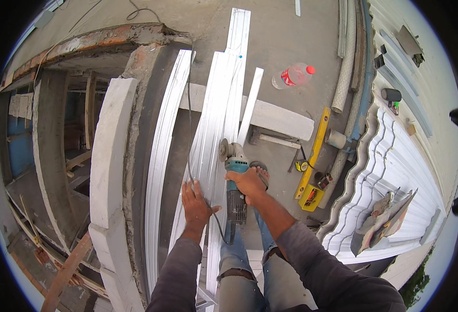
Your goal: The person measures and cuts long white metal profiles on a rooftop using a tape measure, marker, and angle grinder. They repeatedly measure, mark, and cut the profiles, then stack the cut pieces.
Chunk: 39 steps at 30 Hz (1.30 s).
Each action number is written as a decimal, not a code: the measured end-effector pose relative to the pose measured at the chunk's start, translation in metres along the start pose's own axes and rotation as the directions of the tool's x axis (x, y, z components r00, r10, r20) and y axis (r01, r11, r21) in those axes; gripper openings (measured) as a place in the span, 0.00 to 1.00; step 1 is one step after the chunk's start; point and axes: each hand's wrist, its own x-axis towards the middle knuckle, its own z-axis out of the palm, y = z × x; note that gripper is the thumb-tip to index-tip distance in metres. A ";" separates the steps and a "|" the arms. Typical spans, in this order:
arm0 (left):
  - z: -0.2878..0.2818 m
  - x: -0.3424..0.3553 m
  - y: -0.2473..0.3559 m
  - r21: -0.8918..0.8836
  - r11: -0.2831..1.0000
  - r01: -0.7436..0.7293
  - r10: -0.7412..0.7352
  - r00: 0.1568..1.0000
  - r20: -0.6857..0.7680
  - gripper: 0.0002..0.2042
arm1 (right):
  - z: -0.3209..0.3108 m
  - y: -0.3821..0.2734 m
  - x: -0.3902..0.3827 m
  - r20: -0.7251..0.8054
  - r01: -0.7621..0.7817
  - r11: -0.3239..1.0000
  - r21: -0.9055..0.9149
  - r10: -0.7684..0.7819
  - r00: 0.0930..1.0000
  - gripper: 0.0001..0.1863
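From where I stand, the long white ribbed metal strips (212, 112) run away from the worker, side by side and partly overlapping, across a pale rectangular block (283, 118) that lies crosswise beneath them. To the left, past another long white metal strip (162, 130), a low white block wall (112, 151) edges a drop into a framed opening, so there's little room that way. To the right, bare grey concrete floor (278, 41) gives more space, though a clear plastic bottle with a red cap (295, 76) stands on it. Nearer the worker, a wooden-handled hammer (278, 140), a yellow tape measure (301, 165) and a long yellow spirit level (317, 145) crowd that side, and past them a white corrugated sheet (395, 171) slopes off.

The teal-and-black angle grinder (236, 200) is just above the strips, in front of the worker's legs, its disc end pointing away; I can't tell whether the disc touches metal. The right hand (247, 183) comes in from the right, forearm slanting, fingers wrapped round the body behind the head. The left hand (195, 205) lies flat on the strips, fingers forward and slightly spread, thumb out toward the tool. A dark power cord (189, 125) loops close by it.
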 end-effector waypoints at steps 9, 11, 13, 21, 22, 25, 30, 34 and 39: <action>-0.044 0.010 -0.006 0.211 0.974 -0.080 -0.025 0.892 0.451 0.78 | -0.018 0.042 0.027 0.130 0.041 0.972 0.231 -0.072 0.989 0.18; -0.041 0.010 -0.006 0.223 0.971 -0.085 -0.021 0.900 0.436 0.78 | -0.015 0.043 0.035 0.131 0.048 0.978 0.202 -0.076 0.988 0.18; -0.038 0.008 -0.007 0.221 0.971 -0.088 -0.012 0.910 0.413 0.78 | -0.012 0.043 0.039 0.155 0.048 0.981 0.189 -0.078 0.985 0.18; -0.036 0.005 -0.011 0.158 0.981 -0.109 0.044 0.930 0.366 0.79 | -0.009 0.027 0.036 0.141 0.050 0.989 0.140 -0.070 0.988 0.17; -0.036 0.005 -0.011 0.169 0.979 -0.116 0.048 0.931 0.363 0.79 | -0.009 0.024 0.034 0.138 0.023 0.989 0.145 -0.043 0.989 0.16; -0.036 0.005 -0.011 0.178 0.976 -0.125 0.055 0.934 0.353 0.79 | -0.013 0.016 0.030 0.165 -0.004 1.000 -0.007 0.005 0.986 0.34; -0.037 0.004 -0.013 0.178 0.977 -0.117 0.049 0.935 0.350 0.78 | -0.011 0.013 0.026 0.159 -0.012 0.996 0.090 -0.002 0.987 0.21; -0.035 0.003 -0.013 0.179 0.976 -0.124 0.062 0.946 0.318 0.78 | -0.009 0.016 0.028 0.179 -0.007 0.992 0.125 -0.015 0.984 0.15; -0.034 0.002 -0.015 0.134 0.985 -0.113 0.070 0.953 0.294 0.79 | -0.005 0.021 0.037 0.180 0.021 0.994 0.108 -0.040 0.983 0.18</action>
